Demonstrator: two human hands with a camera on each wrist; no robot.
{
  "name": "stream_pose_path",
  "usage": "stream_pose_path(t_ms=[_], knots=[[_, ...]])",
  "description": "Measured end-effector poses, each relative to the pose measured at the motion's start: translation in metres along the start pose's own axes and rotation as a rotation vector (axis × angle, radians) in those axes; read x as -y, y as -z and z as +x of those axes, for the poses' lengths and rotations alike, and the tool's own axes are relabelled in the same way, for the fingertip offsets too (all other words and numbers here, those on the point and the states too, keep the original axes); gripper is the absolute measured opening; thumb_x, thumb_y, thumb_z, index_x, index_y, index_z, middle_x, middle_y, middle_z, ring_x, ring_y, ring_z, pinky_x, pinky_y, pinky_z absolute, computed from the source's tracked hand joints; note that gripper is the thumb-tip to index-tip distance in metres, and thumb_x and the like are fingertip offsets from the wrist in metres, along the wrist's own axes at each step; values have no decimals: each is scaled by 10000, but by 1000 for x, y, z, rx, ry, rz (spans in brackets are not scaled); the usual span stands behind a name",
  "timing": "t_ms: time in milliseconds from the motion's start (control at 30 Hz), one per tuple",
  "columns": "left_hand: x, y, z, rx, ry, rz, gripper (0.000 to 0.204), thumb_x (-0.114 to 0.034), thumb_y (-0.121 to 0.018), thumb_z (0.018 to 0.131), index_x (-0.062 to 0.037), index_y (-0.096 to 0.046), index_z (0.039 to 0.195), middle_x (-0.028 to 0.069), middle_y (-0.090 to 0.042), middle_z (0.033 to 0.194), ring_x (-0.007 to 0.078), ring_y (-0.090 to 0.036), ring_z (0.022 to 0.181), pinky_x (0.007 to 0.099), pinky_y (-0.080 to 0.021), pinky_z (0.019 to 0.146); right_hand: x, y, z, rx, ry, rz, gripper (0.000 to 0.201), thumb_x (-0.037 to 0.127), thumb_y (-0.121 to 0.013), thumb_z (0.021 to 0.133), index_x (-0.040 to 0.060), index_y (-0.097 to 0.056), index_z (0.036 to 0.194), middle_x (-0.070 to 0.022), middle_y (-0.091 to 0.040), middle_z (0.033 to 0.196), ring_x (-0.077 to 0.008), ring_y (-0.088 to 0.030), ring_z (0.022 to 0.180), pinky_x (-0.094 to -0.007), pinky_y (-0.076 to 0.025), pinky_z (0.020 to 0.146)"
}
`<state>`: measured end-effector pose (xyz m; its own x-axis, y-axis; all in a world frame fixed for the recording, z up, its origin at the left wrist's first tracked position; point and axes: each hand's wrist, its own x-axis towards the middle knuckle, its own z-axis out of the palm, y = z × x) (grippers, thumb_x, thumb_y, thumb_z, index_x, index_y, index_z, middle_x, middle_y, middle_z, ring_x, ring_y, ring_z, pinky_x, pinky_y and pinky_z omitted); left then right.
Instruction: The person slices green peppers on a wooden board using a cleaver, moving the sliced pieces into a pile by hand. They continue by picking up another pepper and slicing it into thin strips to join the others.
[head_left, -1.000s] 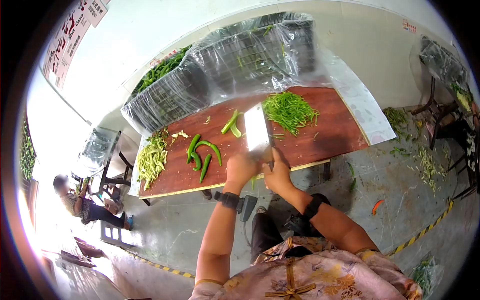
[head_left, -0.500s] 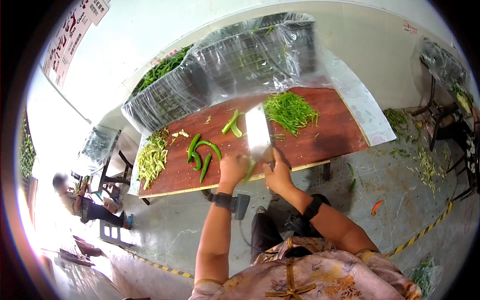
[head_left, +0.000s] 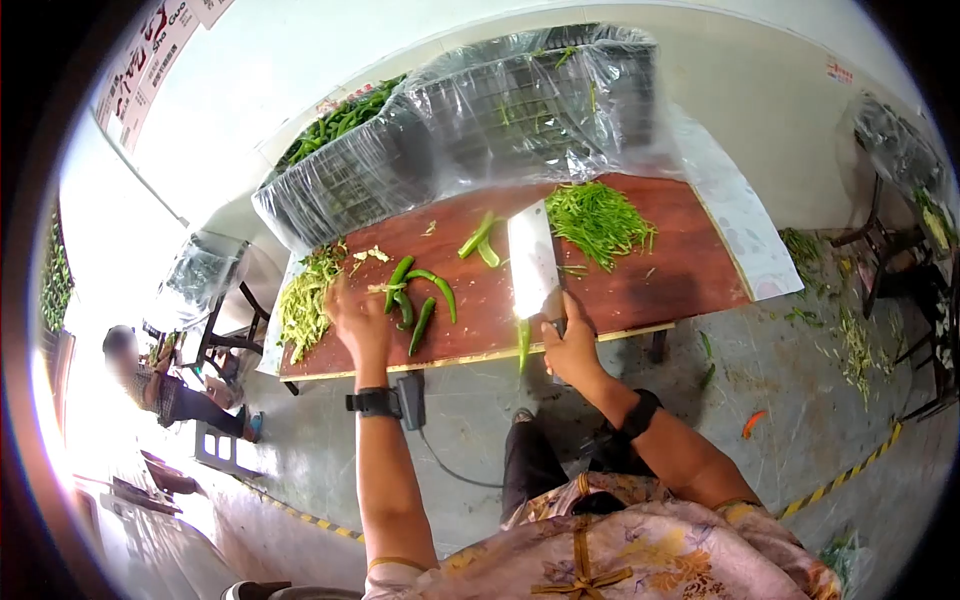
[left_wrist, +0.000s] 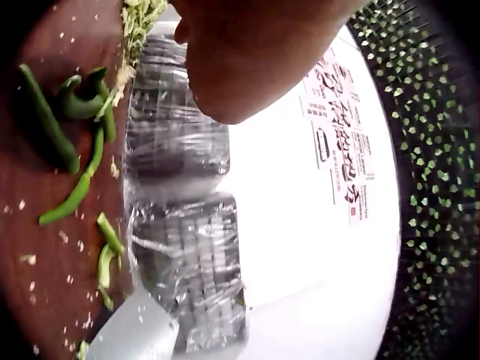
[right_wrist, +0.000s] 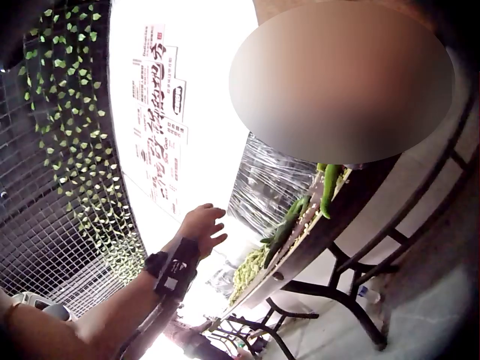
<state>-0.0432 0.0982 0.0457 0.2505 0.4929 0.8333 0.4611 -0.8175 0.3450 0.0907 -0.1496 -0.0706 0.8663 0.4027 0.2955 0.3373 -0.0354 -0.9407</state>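
My right hand [head_left: 572, 345] grips the handle of a cleaver [head_left: 533, 250], whose broad blade lies low over the wooden board, pointing away from me. A green pepper [head_left: 524, 343] pokes out from the blade's near end, over the board's front edge. My left hand [head_left: 357, 318] hovers between a pile of pale green scraps [head_left: 303, 308] and several whole green peppers [head_left: 421, 326]; its fingers look spread and hold nothing in the right wrist view. A pale scrap [head_left: 383, 288] shows over the peppers, near my left fingers. Beyond them lies a split pepper [head_left: 478, 238].
A heap of green shreds [head_left: 600, 222] sits right of the blade. Plastic-lined crates [head_left: 530, 115] line the back; the left one holds green peppers [head_left: 345, 118]. Another person [head_left: 160, 385] is at far left. Scraps and a red pepper [head_left: 753, 424] lie on the floor.
My left hand has moved from beside the cleaver leftward toward the pale scraps, and a pale scrap now shows over the peppers. My right hand keeps hold of the cleaver. The head view has shifted slightly.
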Motion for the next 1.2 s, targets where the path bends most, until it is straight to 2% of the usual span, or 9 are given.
stream_pose_path(t_ms=[133,200,300,500,633,733,800,1067,1200], knots=[[-53,-1,-58,545,5,-384,182,-142,-653,803,-35,-671,948,182,-654,905,355,-641,847,445,-503,717,28,8,-4,38,-195,166,586,35,-570,897,33,-316,1425,-142,-604,905,-146,-519,440,-319,-427,366],[-76,-8,-96,664,-20,-399,194,-164,-711,790,-34,-656,924,148,-662,800,277,-653,705,346,-510,649,11,5,-1,-8,-113,74,579,86,-618,834,8,-409,1368,-264,-527,1253,-375,-574,1083,-434,-508,831],[-117,6,-116,773,26,-299,189,-176,-709,787,-36,-644,894,153,-655,773,311,-645,687,364,-510,637,-2,2,2,1,-54,63,570,82,-609,834,8,-414,1365,-267,-513,1269,-385,-562,1106,-438,-502,845],[-123,-8,-127,637,-46,-276,170,-140,-683,758,-43,-624,884,159,-629,761,351,-625,711,435,-490,632,46,21,-3,139,-342,237,593,126,-621,838,9,-401,1377,-240,-610,1135,-408,-602,1017,-436,-482,888],[-123,-9,-126,599,-45,-304,140,-127,-657,761,-44,-636,872,166,-631,776,362,-619,727,441,-489,644,26,22,2,38,-25,72,591,121,-617,847,8,-394,1382,-237,-633,1092,-398,-625,980,-429,-490,874],[-116,-16,-125,563,-7,-275,108,-118,-638,770,-46,-652,849,171,-634,791,363,-619,745,445,-494,662,37,49,3,27,117,-7,555,50,-571,890,50,-385,1413,-78,-612,821,-134,-518,459,-309,-441,416],[-110,-20,-117,548,-23,-237,97,-114,-633,773,-47,-659,838,169,-639,802,364,-619,755,447,-498,671,50,74,2,-33,521,-235,572,73,-582,887,47,-386,1423,-99,-628,813,-181,-577,558,-331,-498,546],[-107,-25,-104,530,-62,-288,202,-158,-590,796,-104,-672,972,163,-619,955,366,-610,840,470,-504,709,77,127,-31,267,-76,-139,525,84,-573,882,6,-436,1383,-217,-607,1226,-270,-598,1129,-356,-457,930],[-110,-19,-104,577,-161,-276,154,-149,-641,777,-55,-642,899,160,-603,911,366,-604,840,449,-501,730,61,130,-42,198,160,-197,520,80,-566,886,-19,-430,1379,-225,-588,1251,-278,-583,1150,-355,-448,944]])
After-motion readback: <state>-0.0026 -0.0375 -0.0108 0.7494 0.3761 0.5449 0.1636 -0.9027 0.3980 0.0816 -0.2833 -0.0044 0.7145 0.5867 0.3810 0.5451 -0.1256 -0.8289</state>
